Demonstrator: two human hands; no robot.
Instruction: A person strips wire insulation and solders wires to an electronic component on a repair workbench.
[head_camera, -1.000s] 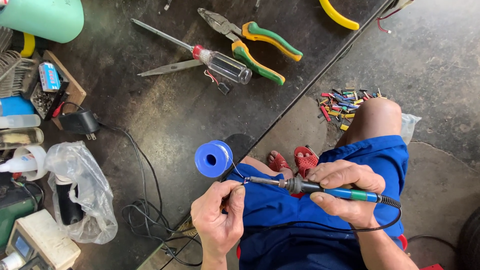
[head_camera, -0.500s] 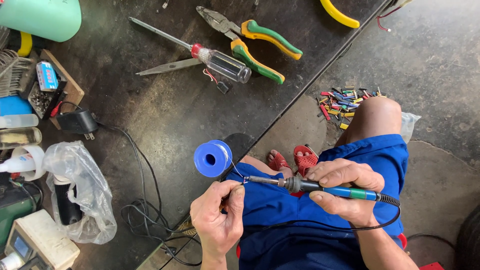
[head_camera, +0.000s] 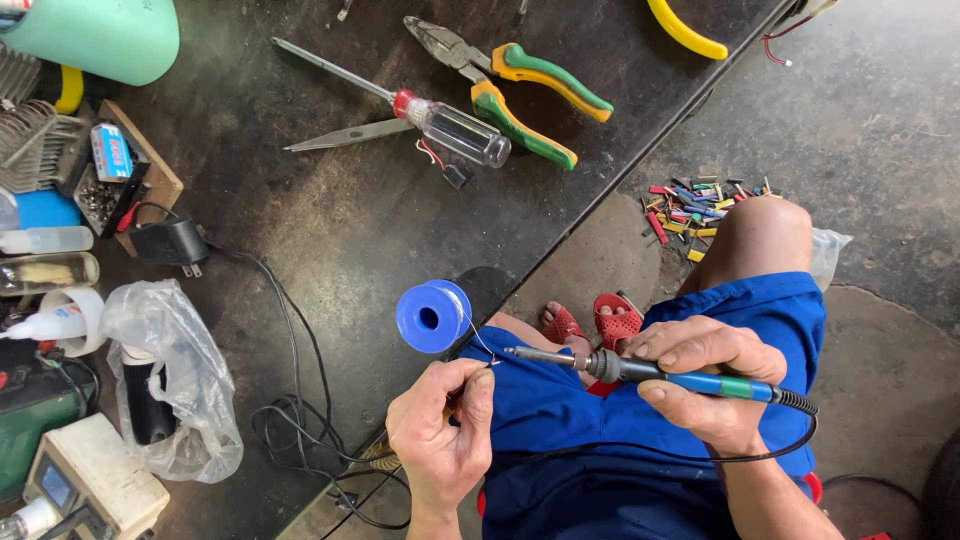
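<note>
My right hand (head_camera: 700, 385) grips a soldering iron (head_camera: 640, 372) with a blue and green handle, its metal tip pointing left. My left hand (head_camera: 440, 440) pinches something small at its fingertips, just left of the iron's tip. A thin strand of solder wire runs from those fingers up to a blue solder spool (head_camera: 432, 315) lying on the edge of the dark workbench (head_camera: 360, 210). What the left fingers hold is too small to identify. Both hands hover over my lap in blue shorts.
On the bench lie a clear-handled screwdriver (head_camera: 450, 125), green and yellow pliers (head_camera: 520, 95), a metal blade (head_camera: 345, 135), a black plug with tangled cable (head_camera: 170, 240) and a plastic bag (head_camera: 170, 375). Coloured wire scraps (head_camera: 695, 205) litter the concrete floor.
</note>
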